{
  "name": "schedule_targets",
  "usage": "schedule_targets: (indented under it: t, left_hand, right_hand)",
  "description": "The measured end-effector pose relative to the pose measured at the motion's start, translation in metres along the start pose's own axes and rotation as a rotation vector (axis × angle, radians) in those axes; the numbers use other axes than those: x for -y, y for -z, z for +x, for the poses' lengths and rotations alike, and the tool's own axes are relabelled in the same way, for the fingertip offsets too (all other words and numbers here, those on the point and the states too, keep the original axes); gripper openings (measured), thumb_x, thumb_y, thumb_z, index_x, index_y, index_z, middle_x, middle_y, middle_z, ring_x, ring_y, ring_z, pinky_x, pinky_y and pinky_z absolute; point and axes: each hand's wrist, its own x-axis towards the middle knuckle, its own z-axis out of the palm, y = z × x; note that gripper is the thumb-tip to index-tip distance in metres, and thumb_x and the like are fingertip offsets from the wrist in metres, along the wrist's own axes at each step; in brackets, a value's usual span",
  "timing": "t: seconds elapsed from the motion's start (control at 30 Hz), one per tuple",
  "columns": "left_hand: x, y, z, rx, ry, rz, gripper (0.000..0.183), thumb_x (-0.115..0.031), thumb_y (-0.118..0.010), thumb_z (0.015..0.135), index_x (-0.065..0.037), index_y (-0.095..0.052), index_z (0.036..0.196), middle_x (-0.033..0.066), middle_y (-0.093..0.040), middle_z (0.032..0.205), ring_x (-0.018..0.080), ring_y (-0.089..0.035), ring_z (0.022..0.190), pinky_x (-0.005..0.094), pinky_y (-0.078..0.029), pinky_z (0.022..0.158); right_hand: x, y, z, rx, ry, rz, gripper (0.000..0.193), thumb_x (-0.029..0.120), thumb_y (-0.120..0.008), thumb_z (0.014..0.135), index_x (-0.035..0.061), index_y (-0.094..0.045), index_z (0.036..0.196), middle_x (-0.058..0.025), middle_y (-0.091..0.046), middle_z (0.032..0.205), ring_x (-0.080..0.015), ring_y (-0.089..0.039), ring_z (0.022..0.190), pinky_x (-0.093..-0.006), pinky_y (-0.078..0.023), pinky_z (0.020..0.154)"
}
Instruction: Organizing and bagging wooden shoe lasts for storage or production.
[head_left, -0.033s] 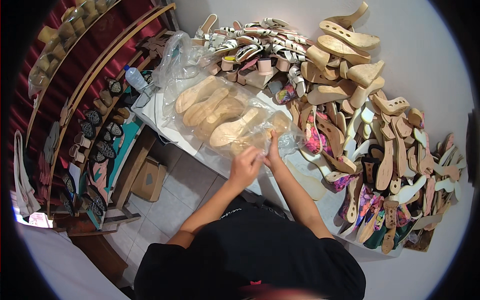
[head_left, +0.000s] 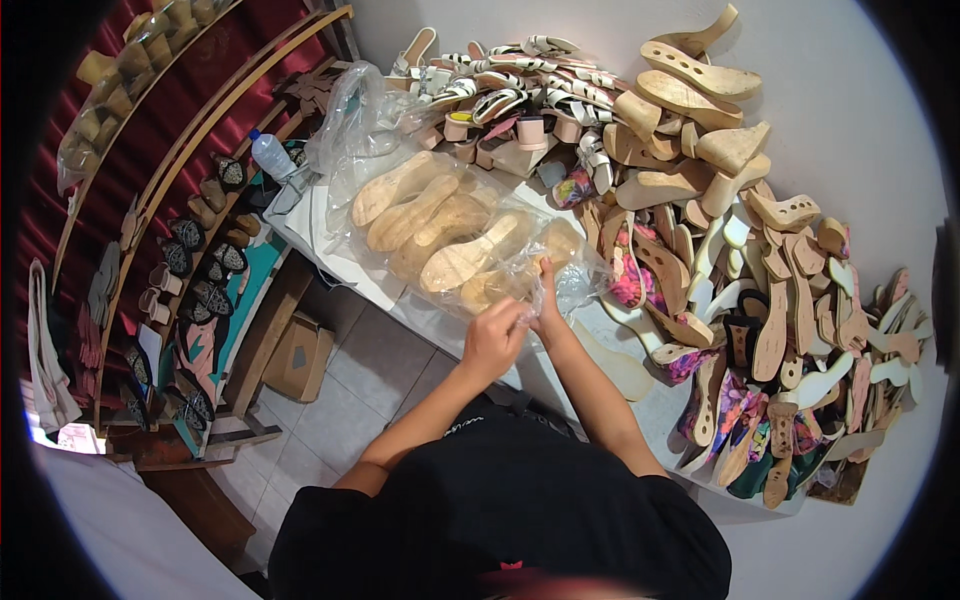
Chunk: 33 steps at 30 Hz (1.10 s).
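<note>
A clear plastic bag (head_left: 335, 215) lies across the near edge of the table, with several pale wooden shoe soles (head_left: 468, 254) inside it. At its near right end, my left hand (head_left: 495, 338) is closed, pinching a gathered part of the plastic. Just right of it, my right hand (head_left: 548, 302) grips the same end of the bag, its fingers partly hidden by the crumpled film. The two hands are close together. A flat, pale sole-shaped piece (head_left: 615, 362) lies on the table to the right of my right forearm.
White strappy sandals (head_left: 545, 75) are heaped behind the bag. Wooden soles and heels (head_left: 700, 85) pile up along the wall on the right, with flower-patterned wedges (head_left: 632, 270) among them. On the left are a water bottle (head_left: 270, 155), shoe racks (head_left: 200, 270) and a cardboard box (head_left: 298, 357) on the floor.
My left hand has shifted slightly toward me and right, still pinching the plastic. The bag's near end has moved a little with it; my right hand stays almost in place.
</note>
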Motion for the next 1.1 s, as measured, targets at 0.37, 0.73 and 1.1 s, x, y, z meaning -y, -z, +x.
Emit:
schedule_targets:
  t: [0.37,0.73,1.1]
  left_hand:
    - [-0.002,-0.006,-0.006,0.083,-0.037,-0.043,0.007,-0.006,-0.054,0.081,0.002,-0.054,0.082,0.0155,-0.05,0.071,0.0343,-0.052,0.061,0.036,-0.04,0.051]
    - [-0.006,-0.011,-0.02,0.072,-0.101,-0.035,0.006,-0.001,-0.057,0.077,0.002,-0.053,0.08,0.0122,-0.049,0.066,0.0237,-0.05,0.051,0.0311,-0.039,0.047]
    - [0.001,-0.028,-0.04,0.325,0.086,-0.129,0.018,-0.013,-0.062,0.079,-0.001,-0.051,0.087,0.0091,-0.051,0.058,0.0182,-0.051,0.049,0.0287,-0.04,0.047]
  right_hand:
    - [-0.009,-0.009,0.014,-0.009,0.059,-0.067,0.065,0.054,-0.042,0.083,0.0017,-0.039,0.121,-0.0165,-0.053,0.108,-0.0283,-0.056,0.093,-0.0395,-0.048,0.081]
    - [-0.02,-0.036,0.01,0.06,0.152,-0.118,0.067,0.054,-0.048,0.08,0.0015,-0.04,0.121,-0.0179,-0.051,0.113,-0.0295,-0.053,0.099,-0.0403,-0.045,0.084]
    - [-0.052,0.01,0.065,-0.474,0.496,-0.509,0.061,0.03,-0.059,0.082,0.0001,-0.03,0.127,-0.0136,-0.048,0.116,-0.0253,-0.053,0.098,-0.0344,-0.046,0.08]
